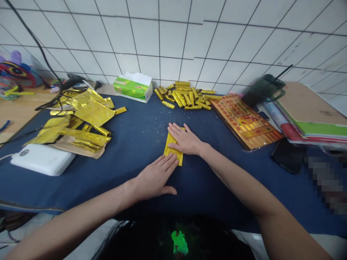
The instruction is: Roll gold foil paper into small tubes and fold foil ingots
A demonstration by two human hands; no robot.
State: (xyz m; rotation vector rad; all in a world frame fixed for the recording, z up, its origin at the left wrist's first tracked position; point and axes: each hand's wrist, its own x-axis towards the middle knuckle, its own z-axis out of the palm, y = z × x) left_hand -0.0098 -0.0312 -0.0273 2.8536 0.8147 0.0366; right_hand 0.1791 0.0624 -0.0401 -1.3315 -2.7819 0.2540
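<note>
A narrow sheet of gold foil paper (pixel 180 159) lies flat on the dark blue cloth (pixel 211 191). My right hand (pixel 187 141) rests palm down across its upper part, fingers stretched out. On its lower left edge lie the fingertips of my left hand (pixel 154 177), which is also flat, with the thumb spread to the side. Both hands press on the paper from above without gripping it, and they cover much of it. Farther back, against the wall, several rolled gold paper tubes (pixel 187 96) are heaped together.
To the left lie loose gold foil sheets (pixel 94 112) and a white power bank (pixel 43 159). A green tissue pack (pixel 132 86) stands at the back. On the right are an orange-gold packet (pixel 248 122), a dark cup (pixel 262 90), stacked folders (pixel 317 104) and a black phone-like slab (pixel 288 155).
</note>
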